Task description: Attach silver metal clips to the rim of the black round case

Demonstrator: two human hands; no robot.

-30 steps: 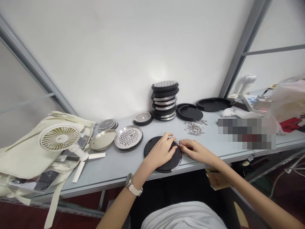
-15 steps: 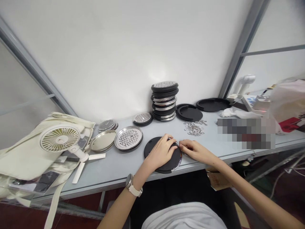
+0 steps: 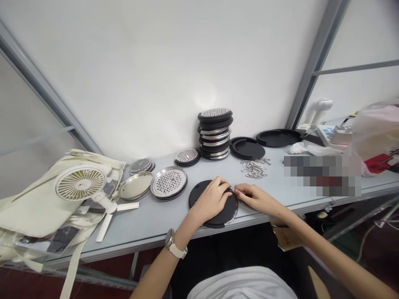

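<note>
A round black disc with a shiny metal rim along its right side lies near the table's front edge. My left hand rests across its top, thumb and fingers holding it, fingertips at the upper right rim. Against that same rim, my right hand has its thumb and forefinger pinched together; a thin silvery bit shows between the two hands, too small to make out. Just behind my right hand is a loose pile of silver wire clips.
Behind stands a tall stack of black and silver discs. Perforated metal discs and plain metal lids lie left, beside a white fan and cream bag. Black trays and a plastic bag are to the right.
Both hands stay at the disc's rim with almost the same grip. The whole view has shifted slightly downward.
</note>
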